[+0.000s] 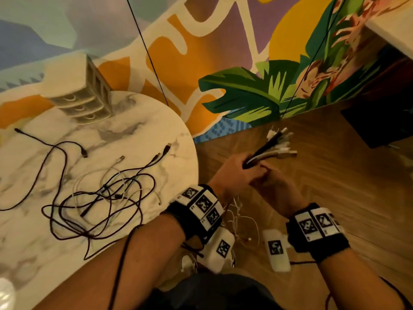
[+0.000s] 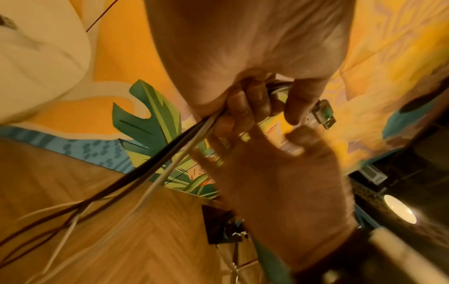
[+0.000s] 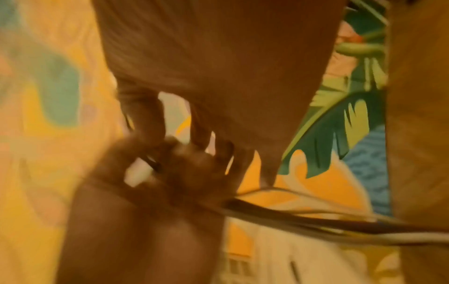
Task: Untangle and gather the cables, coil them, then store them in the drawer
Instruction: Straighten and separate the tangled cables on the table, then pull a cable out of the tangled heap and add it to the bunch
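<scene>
To the right of the table, over the floor, my left hand grips a bundle of black and white cables, their plugs fanning out up and right. My right hand is just beside it, its loosely stretched fingers touching the left fist at the bundle; this part is blurred. The left wrist view shows my left hand curled round the bundle, a USB plug sticking out and the strands trailing down. More black and white cables lie tangled on the round marble table. A small beige drawer unit stands at the back left, drawers closed.
The bundle's white ends hang between my wrists above the wooden floor. A dark box sits on the floor at the right. Behind the table is a painted wall, with two thin black cords running down it.
</scene>
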`<state>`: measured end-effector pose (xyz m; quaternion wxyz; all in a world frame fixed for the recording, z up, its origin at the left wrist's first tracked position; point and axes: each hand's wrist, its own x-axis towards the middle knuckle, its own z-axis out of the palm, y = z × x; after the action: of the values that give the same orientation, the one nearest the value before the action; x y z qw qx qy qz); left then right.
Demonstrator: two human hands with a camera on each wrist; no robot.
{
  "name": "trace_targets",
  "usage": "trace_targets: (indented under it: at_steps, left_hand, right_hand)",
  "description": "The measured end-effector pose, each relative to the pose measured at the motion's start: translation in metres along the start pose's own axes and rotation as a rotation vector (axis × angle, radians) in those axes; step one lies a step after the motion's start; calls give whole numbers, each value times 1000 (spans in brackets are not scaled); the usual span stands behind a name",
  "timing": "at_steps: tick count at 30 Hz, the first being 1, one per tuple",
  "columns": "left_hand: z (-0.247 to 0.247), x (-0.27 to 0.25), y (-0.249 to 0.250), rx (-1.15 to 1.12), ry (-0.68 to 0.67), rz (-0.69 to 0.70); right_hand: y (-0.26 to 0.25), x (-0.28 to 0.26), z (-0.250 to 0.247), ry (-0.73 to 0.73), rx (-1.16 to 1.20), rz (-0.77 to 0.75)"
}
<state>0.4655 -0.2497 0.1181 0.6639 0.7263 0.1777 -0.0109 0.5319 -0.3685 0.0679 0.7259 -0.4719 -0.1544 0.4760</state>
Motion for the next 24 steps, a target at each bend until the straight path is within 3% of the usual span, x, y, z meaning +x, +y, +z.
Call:
trace_targets:
  at_steps: [2, 4, 7, 10, 12, 14, 17, 19, 20, 21, 22, 23, 24]
  left_hand:
    - [-3, -2, -2, 59, 7, 30]
    - [-7, -5, -2, 74, -15, 58]
    - [-7, -11, -5, 48, -120, 65]
    - [-1, -15, -11, 14, -147, 40]
    - [-5, -15, -12, 148, -133, 77]
    - [-14, -16, -12, 468, -113, 153]
    - [-34, -25, 1, 793, 146, 320]
    - [-41, -26, 19, 819, 353, 494]
    - [-40, -24, 28, 853, 395, 562]
    - [-38, -20, 33, 920, 384, 590]
    - [-32, -16, 38, 995, 335, 578]
    - [-26, -13, 37, 1056, 266, 535]
    - [-22, -12, 32, 1095, 204, 492]
  right_hand:
    - [-14, -5, 12, -85, 102, 29]
    - [-21, -7, 17, -74, 39, 25]
    - [-29, -3, 27, -74, -203, -7]
    - [-34, 10, 40, 36, -456, 5]
    - [-32, 16, 47, 87, -508, 4]
    - [-24, 22, 47, 144, -558, -23]
    - [-18, 25, 49, 289, -502, -65]
    - [-15, 25, 52, 261, -413, -127]
    - [-11, 27, 58, 241, -433, -133]
    - [-6, 30, 67, 253, -538, -88]
    - [5, 38, 77, 353, -764, -8]
    - [1, 33, 87, 271, -909, 263]
    - [0, 36, 91, 407, -1121, 290]
